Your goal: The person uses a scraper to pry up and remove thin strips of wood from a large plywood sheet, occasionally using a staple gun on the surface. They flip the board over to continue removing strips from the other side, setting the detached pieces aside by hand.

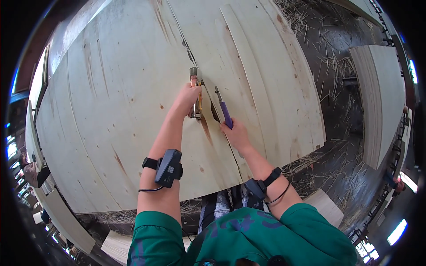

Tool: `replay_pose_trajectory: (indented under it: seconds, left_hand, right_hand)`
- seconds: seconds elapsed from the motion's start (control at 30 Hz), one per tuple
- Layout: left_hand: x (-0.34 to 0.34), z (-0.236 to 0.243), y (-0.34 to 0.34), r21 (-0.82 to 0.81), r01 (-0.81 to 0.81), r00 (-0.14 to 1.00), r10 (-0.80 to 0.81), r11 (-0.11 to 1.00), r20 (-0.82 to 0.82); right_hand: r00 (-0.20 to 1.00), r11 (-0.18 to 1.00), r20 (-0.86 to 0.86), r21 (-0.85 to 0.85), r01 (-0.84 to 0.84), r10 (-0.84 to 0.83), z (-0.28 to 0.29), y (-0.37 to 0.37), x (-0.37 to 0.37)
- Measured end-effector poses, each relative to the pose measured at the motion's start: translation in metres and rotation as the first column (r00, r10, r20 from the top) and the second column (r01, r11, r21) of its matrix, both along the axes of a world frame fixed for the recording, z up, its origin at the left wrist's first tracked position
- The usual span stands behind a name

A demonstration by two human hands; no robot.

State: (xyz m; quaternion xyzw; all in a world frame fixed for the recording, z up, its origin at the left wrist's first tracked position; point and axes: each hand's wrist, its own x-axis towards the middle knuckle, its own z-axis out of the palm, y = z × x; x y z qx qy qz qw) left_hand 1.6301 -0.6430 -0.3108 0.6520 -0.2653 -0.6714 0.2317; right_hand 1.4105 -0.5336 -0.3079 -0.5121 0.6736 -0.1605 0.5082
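My left hand (191,96) is closed around a silver metal hand tool (193,76) that looks like a stapler, held over a pale wood veneer sheet (128,128). Just to its right, my right hand (237,134) grips a purple-handled knife (226,114), its narrow metal blade pointing away from me. Between the two tools runs a long split in the veneer, with a dark open gap (214,112) beside the knife. A narrow veneer strip (248,57) lies lengthwise to the right of the split.
Dark floor (330,104) littered with wood splinters borders the sheet on the right. Beyond it stands a stack of veneer boards (377,102). More boards (321,206) lie low at the near right. Another person (33,173) is at the far left edge.
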Motion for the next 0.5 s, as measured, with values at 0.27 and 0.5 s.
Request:
replay_pose_trajectory:
  seconds: [0.27, 0.5]
  left_hand:
    - [0.007, -0.006, -0.035, -0.019, 0.053, 0.986, -0.049, 0.998, 0.159]
    - [0.008, 0.009, -0.058, 0.03, 0.043, 0.965, -0.049, 0.999, 0.257]
  right_hand:
    - [0.997, 0.996, 0.016, 0.046, 0.071, -0.071, 0.002, -0.029, 0.011]
    - [0.996, 0.994, 0.001, 0.065, 0.085, -0.085, 0.009, -0.056, 0.017]
